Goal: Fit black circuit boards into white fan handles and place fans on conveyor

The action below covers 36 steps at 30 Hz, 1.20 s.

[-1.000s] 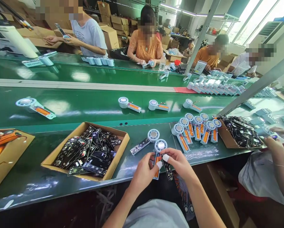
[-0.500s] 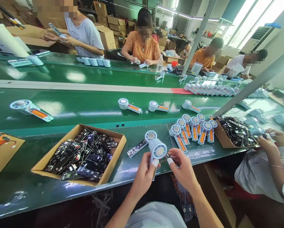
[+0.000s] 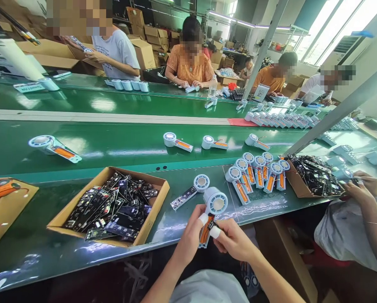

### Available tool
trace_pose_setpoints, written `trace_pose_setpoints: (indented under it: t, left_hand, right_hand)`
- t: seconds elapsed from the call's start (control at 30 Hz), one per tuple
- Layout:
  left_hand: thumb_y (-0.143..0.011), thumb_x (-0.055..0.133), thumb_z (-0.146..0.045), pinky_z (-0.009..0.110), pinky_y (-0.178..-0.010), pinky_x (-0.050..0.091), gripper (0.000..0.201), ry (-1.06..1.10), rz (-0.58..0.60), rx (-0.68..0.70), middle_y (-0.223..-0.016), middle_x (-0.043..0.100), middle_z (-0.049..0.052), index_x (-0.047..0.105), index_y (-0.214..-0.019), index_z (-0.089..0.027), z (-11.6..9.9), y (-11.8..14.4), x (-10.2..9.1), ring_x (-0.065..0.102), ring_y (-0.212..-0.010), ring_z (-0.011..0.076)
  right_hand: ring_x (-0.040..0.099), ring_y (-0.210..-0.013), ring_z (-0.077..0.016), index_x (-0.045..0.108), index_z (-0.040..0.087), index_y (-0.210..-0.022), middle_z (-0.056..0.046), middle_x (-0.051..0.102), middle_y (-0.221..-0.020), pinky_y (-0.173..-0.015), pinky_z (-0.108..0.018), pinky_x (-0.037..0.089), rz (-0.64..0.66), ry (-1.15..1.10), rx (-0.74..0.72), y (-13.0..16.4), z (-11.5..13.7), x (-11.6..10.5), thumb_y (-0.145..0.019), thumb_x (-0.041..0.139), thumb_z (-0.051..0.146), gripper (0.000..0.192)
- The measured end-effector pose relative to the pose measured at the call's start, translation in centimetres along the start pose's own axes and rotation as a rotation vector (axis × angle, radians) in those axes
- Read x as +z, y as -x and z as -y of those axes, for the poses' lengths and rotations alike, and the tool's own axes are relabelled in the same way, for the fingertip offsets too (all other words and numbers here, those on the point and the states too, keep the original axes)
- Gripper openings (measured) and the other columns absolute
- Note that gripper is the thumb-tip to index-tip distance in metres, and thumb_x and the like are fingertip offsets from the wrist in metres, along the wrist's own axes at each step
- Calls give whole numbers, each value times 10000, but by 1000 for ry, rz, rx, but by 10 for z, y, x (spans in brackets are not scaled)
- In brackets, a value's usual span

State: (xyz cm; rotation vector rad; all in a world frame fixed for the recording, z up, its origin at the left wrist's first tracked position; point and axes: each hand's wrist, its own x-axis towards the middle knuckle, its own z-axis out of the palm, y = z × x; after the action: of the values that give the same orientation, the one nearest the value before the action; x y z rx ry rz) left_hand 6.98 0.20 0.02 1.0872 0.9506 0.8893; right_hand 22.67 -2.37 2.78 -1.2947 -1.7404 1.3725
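My left hand (image 3: 191,235) is closed round the handle of a light blue handheld fan body (image 3: 218,203), its round vented head tilted up and an orange battery showing in the open handle. Between the fingertips of my right hand (image 3: 235,240) is a small black circuit board (image 3: 211,224), held against the handle just below the head. Much of the board is covered by my fingers. White tape or covers wrap both thumbs. Beyond my hands, another fan (image 3: 201,183) lies on the bench with a black board along its handle.
A cardboard box (image 3: 153,215) of loose circuit boards stands left of my hands. Several fan bodies (image 3: 240,185) with orange batteries cluster to the right. More fans (image 3: 177,142) lie on the green belt (image 3: 119,145). At right, a co-worker's hands (image 3: 360,187) work beside another box of boards (image 3: 297,185).
My right hand has brought the circuit board left and down onto the fan's handle. The fan body has shifted slightly right, and its handle and orange battery now show more.
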Motion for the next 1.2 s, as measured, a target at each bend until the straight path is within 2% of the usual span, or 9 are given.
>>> trace_pose_setpoints:
  t: [0.23, 0.47, 0.57, 0.67, 0.8, 0.87, 0.97, 1.07, 1.2]
  left_hand:
    - [-858, 627, -389, 348, -981, 475, 460, 45, 79, 45, -1225, 641, 99, 500, -1257, -199, 1, 7, 2, 620, -1096, 237]
    - [-947, 495, -446, 329, -889, 509, 352, -84, -46, 64, -1095, 686, 91, 544, -1187, -193, 0, 8, 15, 647, -1021, 224]
    - [-953, 441, -367, 308, -790, 512, 255, -185, -184, 89, -952, 698, 54, 567, -1100, -202, 2, 6, 19, 650, -890, 207]
    - [-919, 425, -286, 301, -765, 503, 191, -253, -272, 106, -878, 690, 33, 562, -1033, -218, 3, 2, 20, 643, -850, 207]
    - [-937, 406, -310, 293, -828, 511, 240, -193, -230, 63, -1051, 696, 59, 541, -1114, -220, 1, 1, 19, 654, -969, 205]
    - [-942, 408, -321, 290, -909, 499, 308, -125, -197, 39, -1221, 658, 82, 515, -1211, -217, 1, 2, 20, 624, -1123, 208]
    - [-943, 416, -330, 334, -1030, 446, 406, -114, -219, 52, -1390, 563, 114, 443, -1329, -206, 6, 5, 24, 523, -1296, 232]
    - [-970, 393, -373, 399, -1104, 390, 465, -134, -266, 77, -1469, 485, 153, 359, -1396, -191, 11, 4, 31, 460, -1363, 250]
    - [-991, 360, -399, 406, -1108, 396, 436, -124, -252, 36, -1449, 518, 151, 395, -1375, -194, 13, 2, 39, 483, -1353, 245]
  right_hand:
    - [293, -406, -70, 363, 226, -575, 69, 352, -446, -422, -212, 246, -186, -315, 109, -2, -10, 15, -920, 373, 758, 634]
    - [293, -445, -76, 390, 214, -605, 62, 370, -480, -450, -217, 268, -289, -272, 26, 2, -5, 18, -965, 387, 670, 582]
    - [437, -541, -105, 569, 186, -850, 34, 509, -611, -516, -215, 370, -381, -194, -2, 10, -5, 25, -977, 490, 545, 390]
    - [594, -677, -149, 550, 192, -1251, -18, 655, -801, -621, -237, 489, -487, -46, -34, 18, -10, 35, -986, 519, 411, 346]
    - [684, -1042, -240, 574, 203, -1327, -126, 701, -1185, -876, -344, 559, -668, 191, -101, 17, -21, 44, -993, 450, 271, 362]
    - [680, -1101, -258, 560, 203, -1373, -142, 682, -1257, -899, -364, 565, -705, 275, -119, 12, -25, 46, -990, 419, 222, 409]
    - [734, -918, -242, 470, 199, -1474, -155, 721, -1160, -739, -311, 594, -664, 444, -103, 7, -23, 45, -982, 376, 172, 502]
    - [727, -691, -220, 338, 201, -1555, -126, 752, -964, -562, -260, 554, -509, 707, -2, 8, -15, 42, -937, 396, 122, 625]
    - [718, -667, -253, 149, 168, -1604, -121, 746, -913, -567, -310, 573, -357, 898, 14, 14, -10, 37, -890, 422, 93, 768]
